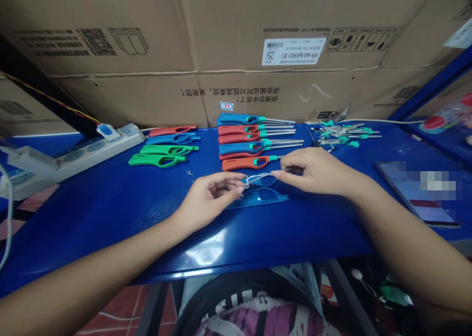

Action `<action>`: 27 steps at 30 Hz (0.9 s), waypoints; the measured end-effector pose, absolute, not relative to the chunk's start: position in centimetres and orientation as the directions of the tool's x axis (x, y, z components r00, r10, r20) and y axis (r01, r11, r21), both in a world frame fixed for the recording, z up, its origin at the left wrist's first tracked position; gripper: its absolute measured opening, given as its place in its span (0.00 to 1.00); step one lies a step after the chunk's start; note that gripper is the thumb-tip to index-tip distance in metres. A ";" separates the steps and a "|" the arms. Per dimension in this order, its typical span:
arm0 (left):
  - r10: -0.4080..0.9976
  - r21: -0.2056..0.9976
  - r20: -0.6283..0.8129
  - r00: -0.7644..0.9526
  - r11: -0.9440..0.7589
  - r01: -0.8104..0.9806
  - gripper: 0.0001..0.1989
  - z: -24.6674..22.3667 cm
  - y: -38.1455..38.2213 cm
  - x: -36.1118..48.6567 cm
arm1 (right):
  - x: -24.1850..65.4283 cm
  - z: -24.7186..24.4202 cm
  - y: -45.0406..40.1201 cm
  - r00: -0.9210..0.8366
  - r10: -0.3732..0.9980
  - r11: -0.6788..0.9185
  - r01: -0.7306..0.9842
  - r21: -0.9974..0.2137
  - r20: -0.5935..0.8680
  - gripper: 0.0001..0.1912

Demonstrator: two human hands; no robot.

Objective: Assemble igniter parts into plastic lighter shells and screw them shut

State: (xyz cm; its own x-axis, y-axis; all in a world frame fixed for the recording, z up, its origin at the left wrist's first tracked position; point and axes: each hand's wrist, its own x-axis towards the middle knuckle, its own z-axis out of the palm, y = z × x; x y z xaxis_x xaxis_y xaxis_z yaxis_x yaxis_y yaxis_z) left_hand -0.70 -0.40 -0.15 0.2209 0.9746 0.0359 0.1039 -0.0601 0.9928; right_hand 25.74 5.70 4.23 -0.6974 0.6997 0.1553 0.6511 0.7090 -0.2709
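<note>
Above the middle of the blue table, my left hand (212, 198) pinches one end of thin white wires (256, 176). The wires stretch across to my right hand (313, 171), whose fingers close on their other end and on a dark, slim part largely hidden by the grip. Beneath both hands lie two blue lighter shell halves (265, 196), partly covered by my left fingers. Just behind them an orange gas lighter (241, 164) heads a row of red and blue lighters (238, 138) with metal tubes. A few tiny metal bits (189, 172) lie near my left hand.
Green, blue and red handle shells (158, 160) lie at the left beside a power strip (73, 159). At the right back sits a pile of wired igniter parts (346, 133). A phone (416, 193) rests at the right. Cardboard (147, 85) walls off the back.
</note>
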 end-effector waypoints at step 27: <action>0.918 0.984 -0.091 0.385 0.023 0.178 0.13 0.4 -0.3 -0.3 | 26.8 2.7 5.0 -0.867 0.311 0.904 0.396 0.159 0.388 0.19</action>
